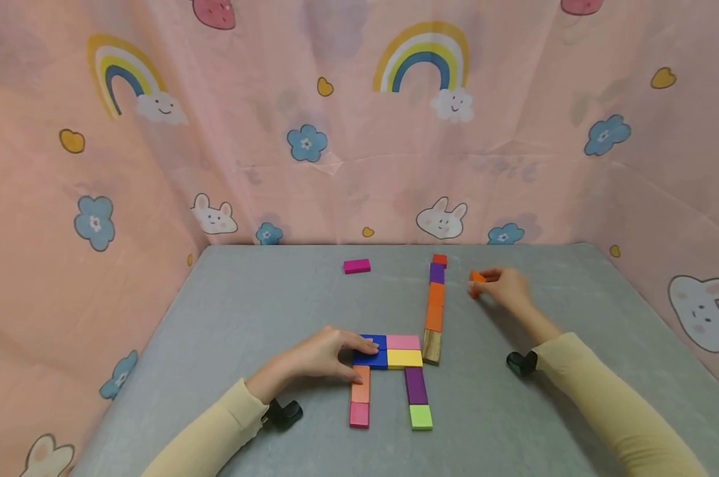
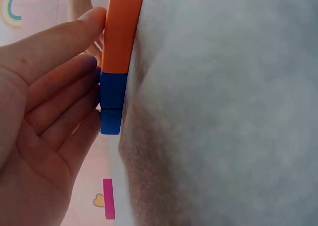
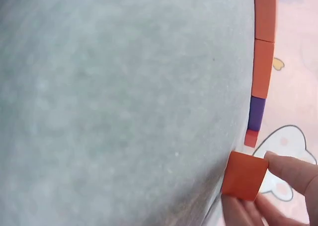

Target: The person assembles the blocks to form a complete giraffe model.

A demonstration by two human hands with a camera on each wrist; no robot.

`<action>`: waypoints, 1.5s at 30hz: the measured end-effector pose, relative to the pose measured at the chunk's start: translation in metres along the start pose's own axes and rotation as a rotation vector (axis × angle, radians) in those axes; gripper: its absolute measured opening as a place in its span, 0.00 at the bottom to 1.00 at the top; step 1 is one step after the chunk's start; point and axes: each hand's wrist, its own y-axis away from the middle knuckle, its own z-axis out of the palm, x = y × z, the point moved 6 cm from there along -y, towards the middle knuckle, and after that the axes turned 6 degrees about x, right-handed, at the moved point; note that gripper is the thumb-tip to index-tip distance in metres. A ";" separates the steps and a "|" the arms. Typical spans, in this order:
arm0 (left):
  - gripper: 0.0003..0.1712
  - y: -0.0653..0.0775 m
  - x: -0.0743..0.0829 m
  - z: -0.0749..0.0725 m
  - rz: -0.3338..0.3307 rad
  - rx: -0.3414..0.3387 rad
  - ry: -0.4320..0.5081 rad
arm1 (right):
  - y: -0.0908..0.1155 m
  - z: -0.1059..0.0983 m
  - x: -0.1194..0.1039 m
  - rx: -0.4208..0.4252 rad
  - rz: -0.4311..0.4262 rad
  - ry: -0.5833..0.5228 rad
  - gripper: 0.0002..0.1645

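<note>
In the head view my left hand [image 1: 317, 354] rests on a flat figure of coloured blocks. Its fingertips lie over the blue blocks [image 1: 372, 358], and its thumb touches the light orange block [image 1: 361, 392]. The left wrist view shows those fingers fairly straight along the blue blocks [image 2: 112, 91] and the orange one [image 2: 121, 32]. My right hand [image 1: 505, 288] pinches an orange block [image 3: 244, 176] between thumb and fingers, close over the table. Left of it runs a column of blocks: red [image 1: 439, 260], purple [image 1: 437, 273], orange [image 1: 435, 317] and wood-grained [image 1: 432, 347].
A magenta block [image 1: 356, 266] lies alone near the back of the grey table [image 1: 264, 291]. Pink [image 1: 403, 342], yellow [image 1: 404, 358], dark purple [image 1: 415, 385], green [image 1: 421, 417] and rose [image 1: 359, 415] blocks make up the rest of the figure. A patterned pink curtain [image 1: 347, 199] hangs behind.
</note>
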 end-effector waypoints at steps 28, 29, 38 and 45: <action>0.29 0.001 0.000 -0.001 -0.020 -0.003 0.022 | 0.004 -0.001 0.003 -0.016 -0.101 -0.023 0.24; 0.29 0.001 0.000 -0.001 -0.021 -0.005 0.019 | 0.004 -0.002 0.002 -0.010 -0.107 -0.012 0.24; 0.29 0.001 0.003 0.000 -0.027 -0.003 0.015 | 0.001 -0.005 -0.001 0.007 -0.119 0.057 0.22; 0.29 0.000 0.003 0.000 -0.017 -0.004 0.013 | -0.011 -0.011 -0.002 0.034 -0.105 0.038 0.22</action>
